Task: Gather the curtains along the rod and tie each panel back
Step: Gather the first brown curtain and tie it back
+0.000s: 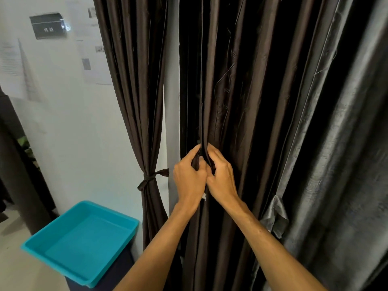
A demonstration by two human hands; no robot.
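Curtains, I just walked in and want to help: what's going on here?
A person's left hand and right hand pinch folds of the middle brown panel, gathering it. The left panel is already cinched with a tie. The grey curtain hangs loose.

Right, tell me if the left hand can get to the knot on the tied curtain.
Probably yes. The knot hangs just beside the left hand with nothing between them, but that hand is pinching a fold of the middle curtain and would have to let go first.
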